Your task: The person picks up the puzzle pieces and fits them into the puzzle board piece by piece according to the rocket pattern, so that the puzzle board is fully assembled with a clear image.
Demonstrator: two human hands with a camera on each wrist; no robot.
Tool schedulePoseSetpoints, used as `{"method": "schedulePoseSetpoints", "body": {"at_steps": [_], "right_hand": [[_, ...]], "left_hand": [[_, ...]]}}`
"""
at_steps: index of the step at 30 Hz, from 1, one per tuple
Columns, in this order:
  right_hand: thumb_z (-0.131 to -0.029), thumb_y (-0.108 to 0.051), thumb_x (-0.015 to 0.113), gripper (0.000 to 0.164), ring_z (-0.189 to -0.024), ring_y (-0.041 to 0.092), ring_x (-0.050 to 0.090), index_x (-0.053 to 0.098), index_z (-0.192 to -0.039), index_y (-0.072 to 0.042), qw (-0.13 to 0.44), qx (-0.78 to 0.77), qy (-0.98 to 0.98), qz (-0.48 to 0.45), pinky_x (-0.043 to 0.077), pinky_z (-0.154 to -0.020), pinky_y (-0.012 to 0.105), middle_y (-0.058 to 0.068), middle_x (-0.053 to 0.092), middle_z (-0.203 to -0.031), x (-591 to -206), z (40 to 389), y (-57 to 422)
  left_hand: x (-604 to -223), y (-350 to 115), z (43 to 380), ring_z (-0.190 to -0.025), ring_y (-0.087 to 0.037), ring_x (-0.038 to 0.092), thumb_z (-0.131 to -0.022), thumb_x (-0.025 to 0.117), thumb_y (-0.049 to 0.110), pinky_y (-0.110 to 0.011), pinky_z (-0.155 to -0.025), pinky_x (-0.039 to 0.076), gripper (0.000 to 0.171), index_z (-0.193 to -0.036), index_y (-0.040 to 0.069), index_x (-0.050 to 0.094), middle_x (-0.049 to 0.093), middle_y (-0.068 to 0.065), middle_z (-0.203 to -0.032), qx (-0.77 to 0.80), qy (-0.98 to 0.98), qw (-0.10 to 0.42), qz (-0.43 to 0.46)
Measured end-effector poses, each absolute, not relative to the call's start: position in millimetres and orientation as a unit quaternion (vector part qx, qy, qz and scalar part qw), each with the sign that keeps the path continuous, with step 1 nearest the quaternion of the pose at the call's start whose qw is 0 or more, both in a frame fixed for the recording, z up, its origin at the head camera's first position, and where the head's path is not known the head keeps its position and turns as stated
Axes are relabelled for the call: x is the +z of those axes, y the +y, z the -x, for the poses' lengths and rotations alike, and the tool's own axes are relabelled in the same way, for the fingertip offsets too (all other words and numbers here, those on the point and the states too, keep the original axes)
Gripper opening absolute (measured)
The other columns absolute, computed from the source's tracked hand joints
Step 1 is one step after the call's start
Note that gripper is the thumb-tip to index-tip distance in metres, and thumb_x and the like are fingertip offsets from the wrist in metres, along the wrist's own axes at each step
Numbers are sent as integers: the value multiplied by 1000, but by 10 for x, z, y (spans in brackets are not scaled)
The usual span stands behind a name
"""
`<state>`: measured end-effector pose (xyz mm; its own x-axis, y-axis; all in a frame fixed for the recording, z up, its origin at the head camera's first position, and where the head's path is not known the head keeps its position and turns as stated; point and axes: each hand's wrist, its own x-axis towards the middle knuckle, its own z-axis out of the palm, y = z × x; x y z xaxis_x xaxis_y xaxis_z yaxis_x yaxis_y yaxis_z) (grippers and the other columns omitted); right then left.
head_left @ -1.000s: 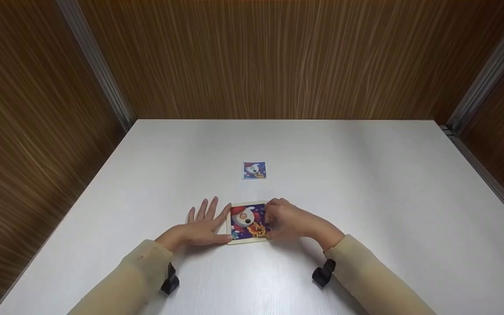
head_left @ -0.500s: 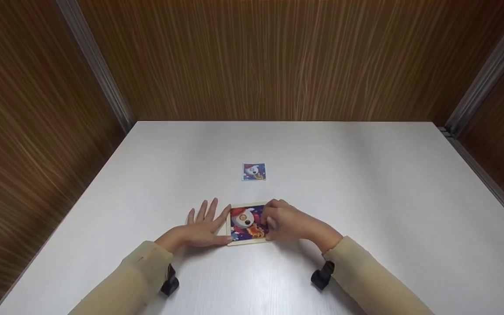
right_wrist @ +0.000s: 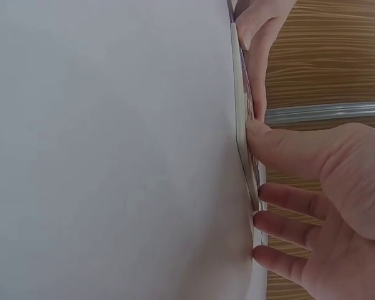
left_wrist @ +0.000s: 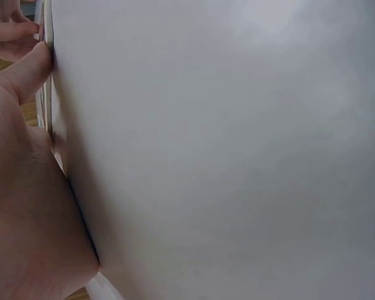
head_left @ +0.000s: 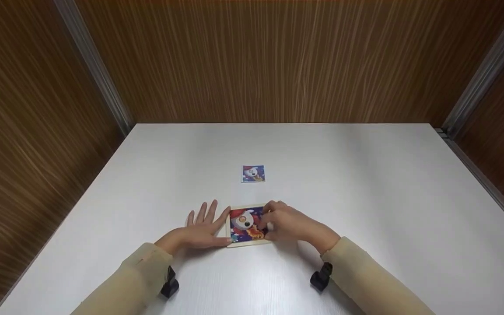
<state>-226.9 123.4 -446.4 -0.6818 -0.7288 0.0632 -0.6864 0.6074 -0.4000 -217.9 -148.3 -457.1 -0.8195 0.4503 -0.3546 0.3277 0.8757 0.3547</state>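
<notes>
A square picture puzzle in a cream wooden frame (head_left: 248, 245) lies flat on the white table, showing a white rocket on dark purple. Along its left side rests the left hand (head_left: 201, 232), fingers spread, with thumb and index finger touching the left corners. Over the right side bends the right hand (head_left: 290, 224), which grips the puzzle with thumb near the front corner and fingertips on the picture; it hides that part. In the right wrist view the thumb (right_wrist: 284, 147) presses on the rim and the other fingers spread along it. The left wrist view shows the frame edge-on.
A small printed card (head_left: 253, 173) with the same rocket picture lies farther back on the white table (head_left: 344, 175). Brown wood-grain panels (head_left: 252, 61) with metal corner strips enclose the back and sides. Black wrist cameras (head_left: 321, 278) sit by the cuffs.
The right hand's fingertips have shifted slightly left over the picture. The left hand keeps its place by the frame. The whole view has tilted slightly.
</notes>
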Motion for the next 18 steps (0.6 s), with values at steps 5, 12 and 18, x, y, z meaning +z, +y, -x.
{"method": "schedulePoseSetpoints", "body": {"at_steps": [5, 12, 18], "right_hand": [[-79, -16, 75, 23, -106, 28, 49, 74, -101, -12, 65, -194, 892, 404, 44, -88, 41, 15, 53, -121, -4458, 2257, 1262], [-83, -14, 71, 24, -108, 25, 49, 71, -107, -11, 67, -241, 888, 385, 43, -91, 40, 10, 56, -116, -4423, 2239, 1373], [-87, -14, 66, 20, -106, 25, 50, 70, -106, -7, 39, -270, 883, 381, 44, -88, 41, 9, 57, -113, -4348, 2263, 1567]], "left_hand": [[-4560, -1483, 2181, -135, -36, -22, -82, 45, 69, -57, -103, -14, 94, -151, 21, 2, -20, -17, -151, 143, 941, 228, -207], [-4509, -1458, 2170, -136, -37, -21, -82, 48, 67, -57, -104, -12, 92, -151, 24, 6, -17, -18, -152, 138, 943, 230, -199], [-4461, -1416, 2228, -135, -39, -23, -82, 52, 64, -56, -104, -13, 90, -151, 26, 8, -16, -20, -151, 133, 945, 224, -199]]}}
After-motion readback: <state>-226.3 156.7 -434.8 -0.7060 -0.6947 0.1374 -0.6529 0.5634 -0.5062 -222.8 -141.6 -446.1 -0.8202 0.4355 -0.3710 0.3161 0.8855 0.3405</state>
